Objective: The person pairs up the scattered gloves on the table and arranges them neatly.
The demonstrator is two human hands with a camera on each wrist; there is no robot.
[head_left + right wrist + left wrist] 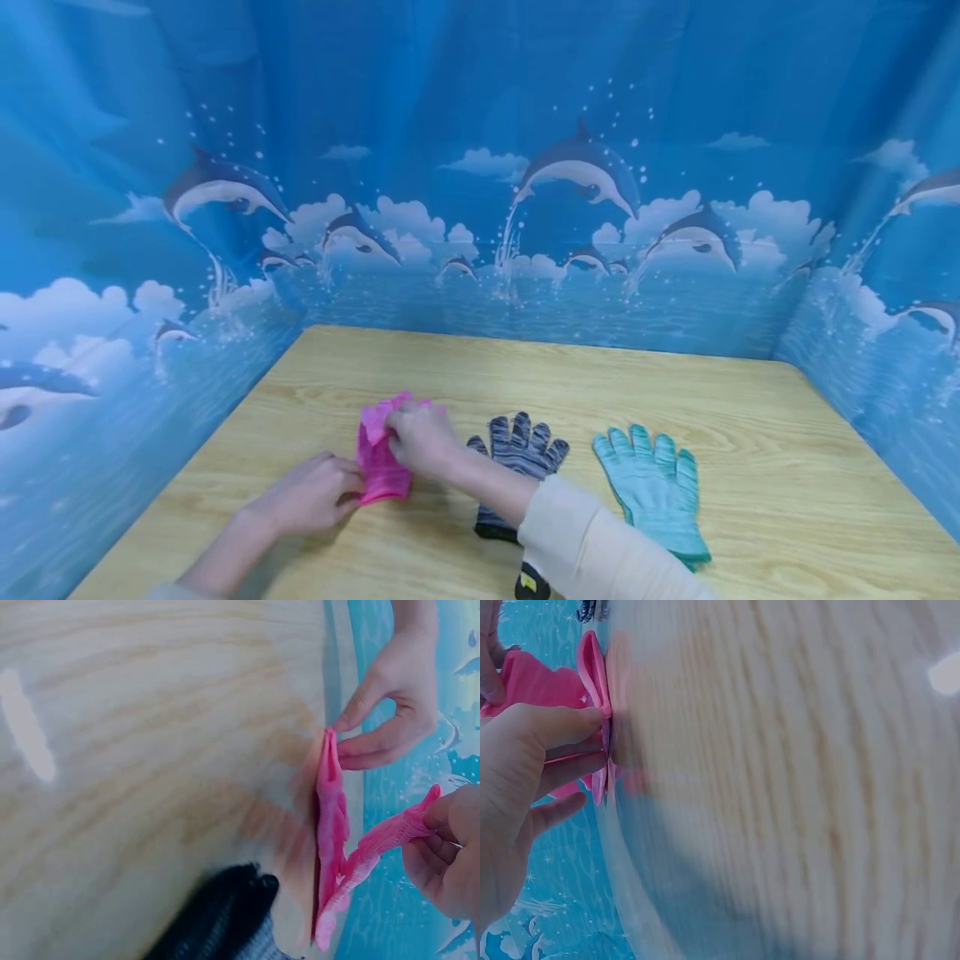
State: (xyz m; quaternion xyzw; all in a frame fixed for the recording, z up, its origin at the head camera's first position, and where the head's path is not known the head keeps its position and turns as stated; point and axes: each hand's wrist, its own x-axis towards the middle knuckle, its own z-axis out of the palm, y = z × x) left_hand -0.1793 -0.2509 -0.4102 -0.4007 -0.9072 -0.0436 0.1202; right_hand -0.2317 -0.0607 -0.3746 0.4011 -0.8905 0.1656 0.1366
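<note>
A pink knit glove [386,475] lies on the left part of the wooden table, its cuff toward the person. My left hand [318,492] pinches the cuff's left edge between thumb and fingers, as the left wrist view shows with the hand [532,750] close to the tabletop. With its fingertips my right hand [423,437] grips a lifted part of the same glove near its finger end. In the right wrist view that raised pink fabric [382,840] stretches up from the table to the right hand [454,851]. Some of the glove is hidden behind the right hand.
A dark grey striped glove [517,450] lies right of the pink one, partly under the right forearm. Farther right is a teal glove [660,492]. A black item with a yellow mark [531,582] sits at the front. Blue dolphin-print curtains [480,275] surround the wooden table [787,500].
</note>
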